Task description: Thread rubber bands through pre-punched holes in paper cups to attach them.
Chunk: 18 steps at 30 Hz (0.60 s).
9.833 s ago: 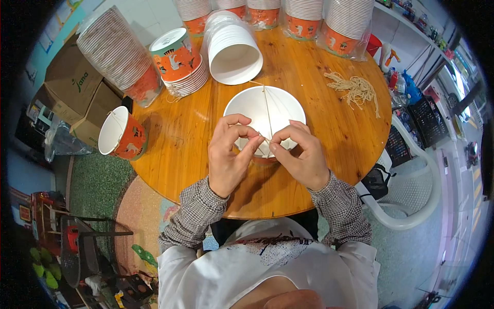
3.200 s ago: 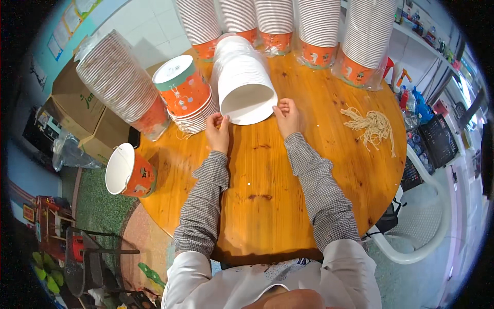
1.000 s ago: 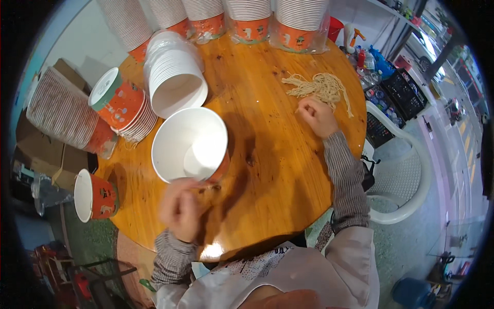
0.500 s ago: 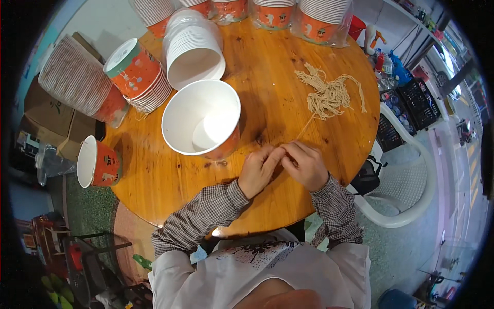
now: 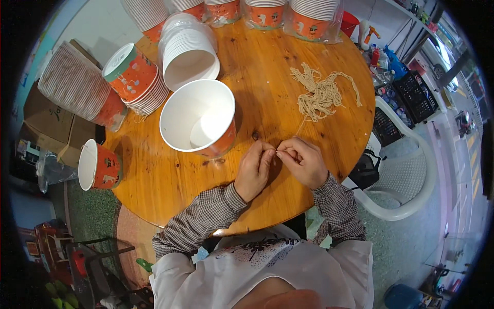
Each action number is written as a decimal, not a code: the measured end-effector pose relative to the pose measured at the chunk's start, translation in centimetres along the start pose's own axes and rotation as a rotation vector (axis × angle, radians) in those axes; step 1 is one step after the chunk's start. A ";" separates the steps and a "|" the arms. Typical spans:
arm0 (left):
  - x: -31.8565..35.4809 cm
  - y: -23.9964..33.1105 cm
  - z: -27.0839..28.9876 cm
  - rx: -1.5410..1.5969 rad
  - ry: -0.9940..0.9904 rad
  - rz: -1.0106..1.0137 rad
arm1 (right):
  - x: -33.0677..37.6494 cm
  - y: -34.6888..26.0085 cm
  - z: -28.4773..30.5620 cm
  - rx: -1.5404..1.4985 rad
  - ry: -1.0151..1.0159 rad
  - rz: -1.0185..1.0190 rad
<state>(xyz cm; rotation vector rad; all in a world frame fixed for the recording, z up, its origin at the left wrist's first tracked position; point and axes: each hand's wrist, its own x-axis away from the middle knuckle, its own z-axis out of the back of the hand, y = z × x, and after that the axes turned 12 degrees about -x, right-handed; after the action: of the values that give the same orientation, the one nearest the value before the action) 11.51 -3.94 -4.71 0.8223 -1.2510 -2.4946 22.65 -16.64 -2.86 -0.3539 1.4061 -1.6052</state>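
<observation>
My left hand (image 5: 253, 169) and my right hand (image 5: 303, 160) meet above the near part of the table, both closed in a pinch. Between the fingertips runs a thin beige string (image 5: 300, 127), which leads up to a loose tangle of the same string (image 5: 320, 98) on the table. Its end at my fingers is too small to make out. Just left of my hands stands a large white-lined paper bucket (image 5: 198, 117) with an orange outside, its open mouth up. Nothing shows inside it but the white bottom.
Stacked paper buckets (image 5: 189, 64) lie in plastic at the back left, with more wrapped stacks (image 5: 310, 23) along the far edge. A single orange bucket (image 5: 107, 166) lies tilted at the left edge. To the right is a white plastic chair (image 5: 406, 177). The round wooden table (image 5: 260, 72) carries these.
My fingertips have drawn slightly apart, with the string still pinched between them. The whole view has shifted slightly.
</observation>
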 end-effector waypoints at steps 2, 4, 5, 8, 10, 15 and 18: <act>0.3 0.5 0.2 0.070 -0.018 0.026 | 0.1 -0.1 -0.3 -0.011 0.020 0.002; 0.5 0.6 0.3 0.071 -0.013 0.035 | 0.3 -0.2 -0.5 -0.046 0.037 -0.017; 0.6 0.6 0.5 0.070 -0.009 0.043 | 0.4 -0.2 -0.7 -0.050 0.034 -0.014; 0.9 0.0 0.8 0.010 0.000 -0.020 | 0.6 -0.1 -0.8 -0.090 0.024 -0.079; 0.7 -0.1 1.1 -0.072 0.024 -0.123 | 0.8 0.2 -0.7 -0.044 0.014 -0.075; 0.9 -0.6 1.6 -0.197 0.022 -0.202 | 0.9 -0.1 -0.8 -0.072 0.014 -0.124; 1.1 -0.8 1.9 -0.239 -0.083 -0.079 | 1.0 0.1 -0.8 -0.087 0.020 -0.131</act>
<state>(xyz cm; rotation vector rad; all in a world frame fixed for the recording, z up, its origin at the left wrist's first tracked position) 9.61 -2.70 -4.84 0.7293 -0.9345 -2.6981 21.57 -16.96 -3.53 -0.4908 1.4974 -1.6602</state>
